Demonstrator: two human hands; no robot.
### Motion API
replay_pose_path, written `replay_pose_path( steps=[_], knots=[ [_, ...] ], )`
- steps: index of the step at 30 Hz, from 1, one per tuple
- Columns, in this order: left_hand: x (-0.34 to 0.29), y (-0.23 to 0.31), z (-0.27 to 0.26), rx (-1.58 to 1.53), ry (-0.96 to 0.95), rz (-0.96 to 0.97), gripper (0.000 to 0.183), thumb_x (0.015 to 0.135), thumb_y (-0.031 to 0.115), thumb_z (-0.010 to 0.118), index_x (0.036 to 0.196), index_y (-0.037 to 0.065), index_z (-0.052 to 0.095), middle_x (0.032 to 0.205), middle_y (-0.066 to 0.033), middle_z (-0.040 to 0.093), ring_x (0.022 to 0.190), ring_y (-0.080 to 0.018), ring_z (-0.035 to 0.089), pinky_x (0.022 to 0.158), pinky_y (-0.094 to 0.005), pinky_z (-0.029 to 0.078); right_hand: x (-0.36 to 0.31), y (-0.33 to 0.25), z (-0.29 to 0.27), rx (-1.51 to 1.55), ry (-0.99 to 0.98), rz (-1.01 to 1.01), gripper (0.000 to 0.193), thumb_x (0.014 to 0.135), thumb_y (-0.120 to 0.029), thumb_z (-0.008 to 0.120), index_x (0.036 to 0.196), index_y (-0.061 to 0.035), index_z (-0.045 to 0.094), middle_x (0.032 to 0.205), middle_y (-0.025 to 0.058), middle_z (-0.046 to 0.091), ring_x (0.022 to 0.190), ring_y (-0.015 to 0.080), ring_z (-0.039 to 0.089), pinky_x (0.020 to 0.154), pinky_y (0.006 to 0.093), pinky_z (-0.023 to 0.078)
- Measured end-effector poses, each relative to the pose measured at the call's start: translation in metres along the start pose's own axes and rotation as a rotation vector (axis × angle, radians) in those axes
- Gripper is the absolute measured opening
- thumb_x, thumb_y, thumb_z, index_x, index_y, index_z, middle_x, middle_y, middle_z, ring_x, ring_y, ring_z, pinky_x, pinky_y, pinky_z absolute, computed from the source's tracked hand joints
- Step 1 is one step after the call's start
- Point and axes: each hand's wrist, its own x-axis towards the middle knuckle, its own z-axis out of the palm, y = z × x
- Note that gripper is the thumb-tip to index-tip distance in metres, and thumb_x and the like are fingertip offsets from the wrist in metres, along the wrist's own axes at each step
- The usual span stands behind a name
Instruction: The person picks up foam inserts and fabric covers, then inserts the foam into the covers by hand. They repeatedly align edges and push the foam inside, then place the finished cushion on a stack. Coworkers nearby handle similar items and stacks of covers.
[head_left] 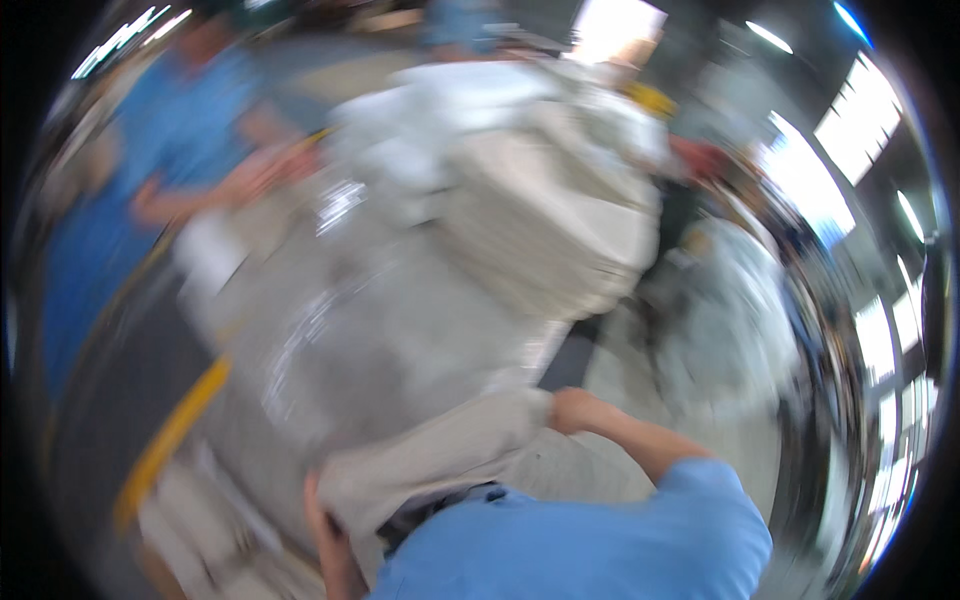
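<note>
A folded beige cloth [435, 450] stretches across the front of my body, at the near edge of the work table. My right hand [573, 410] is closed on its right end. My left hand [320, 515] grips its left end, with the fingers partly hidden by the cloth. Just beyond it, the grey table top [370, 340] shows shiny streaks like clear plastic. Farther back on the table stands a tall stack of folded beige cloth [540, 215]. The picture is smeared by motion, so fine detail is lost.
White plastic-looking bundles [400, 140] lie behind the stack. Across the table at the left stands a person [180, 140] in blue, hands over the table. A large translucent bag [725, 310] sits on the floor at right. More folded beige cloth [200, 520] lies at lower left, near a yellow strip [175, 440].
</note>
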Motion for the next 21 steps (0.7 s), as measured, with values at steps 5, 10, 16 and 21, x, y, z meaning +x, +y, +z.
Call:
replay_pose_path(
  steps=[5,10,16,21],
  knots=[
    [0.013,0.056,0.067,0.182,0.139,-0.295,0.068,0.104,0.044,0.055,0.161,0.009,0.042,0.162,-0.0254,0.042,0.15,-0.039,0.041,0.122,-0.0529,0.032,-0.061,-0.074,-0.01,0.252,0.679,-0.381,0.037,0.085,-0.021,0.075,0.119,-0.008,0.069,0.125,0.0157,0.068,0.119,0.0345,0.066,0.097,0.0474,0.057],
    [0.093,0.039,0.188,0.304,-0.32,-0.22,0.067,0.103,0.048,0.052,0.158,0.011,0.045,0.157,-0.0227,0.047,0.145,-0.0381,0.046,0.116,-0.0531,0.038,-0.083,-0.172,0.04,0.11,1.156,-1.078,0.057,0.077,-0.027,0.083,0.129,-0.0153,0.062,0.127,0.015,0.059,0.127,0.0355,0.054,0.106,0.0541,0.04],
    [0.156,0.036,0.327,0.315,-0.707,-0.186,0.067,0.101,0.054,0.049,0.155,0.014,0.049,0.151,-0.0194,0.053,0.14,-0.037,0.052,0.109,-0.0534,0.045,-0.014,-0.23,0.031,0.165,1.23,-0.989,0.024,0.097,-0.032,0.065,0.119,-0.0222,0.066,0.131,0.0119,0.059,0.117,0.0395,0.058,0.087,0.0532,0.052],
    [0.157,0.029,0.303,0.315,-0.709,-0.255,0.068,0.1,0.058,0.046,0.152,0.016,0.052,0.146,-0.0167,0.058,0.135,-0.0362,0.056,0.103,-0.0537,0.05,0.011,-0.251,-0.006,0.249,0.812,-1.092,0.035,0.092,-0.03,0.07,0.125,-0.0177,0.067,0.115,0.0136,0.065,0.109,0.0363,0.062,0.086,0.0518,0.049]
  ],
)
